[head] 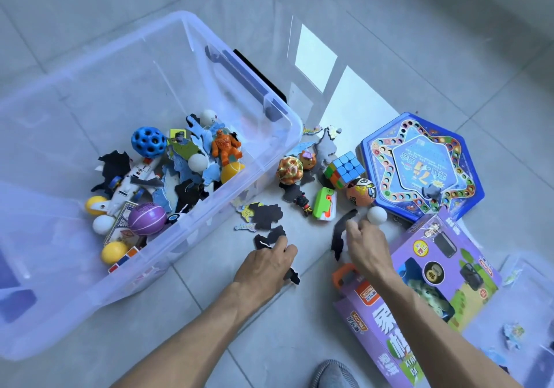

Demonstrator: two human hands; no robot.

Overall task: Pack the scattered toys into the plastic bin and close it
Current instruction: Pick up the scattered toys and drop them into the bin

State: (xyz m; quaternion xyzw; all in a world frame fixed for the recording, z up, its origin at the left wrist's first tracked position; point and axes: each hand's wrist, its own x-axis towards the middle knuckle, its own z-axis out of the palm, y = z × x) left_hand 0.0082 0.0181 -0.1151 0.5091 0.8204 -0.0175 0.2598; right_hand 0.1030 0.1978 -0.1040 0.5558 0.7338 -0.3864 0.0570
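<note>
The clear plastic bin (254, 174) stands open on the tiled floor (419, 28), already holding a heap of toys, among them a blue holed ball (149, 142), an orange figure (225, 146) and a purple ball (147, 219). Just off the bin's near-right corner the left hand (263, 267) lies knuckles up on a flat black puzzle piece (269, 237); its fingertips curl down onto the piece, though whether they actually pinch it cannot be told. The piece pokes out past the fingertips toward the bin. Farther right of the bin, the right hand (367, 246) reaches over a long black strip piece (341, 231), thumb and forefinger closing at its upper end, with a white ball (377, 215) just beyond the fingertips. The strip's long axis runs from near the hand up toward the green toy (324, 203), slanting slightly right. A blue hexagonal game tin (419, 165) and a purple box (419, 291) lie farthest from the bin
</note>
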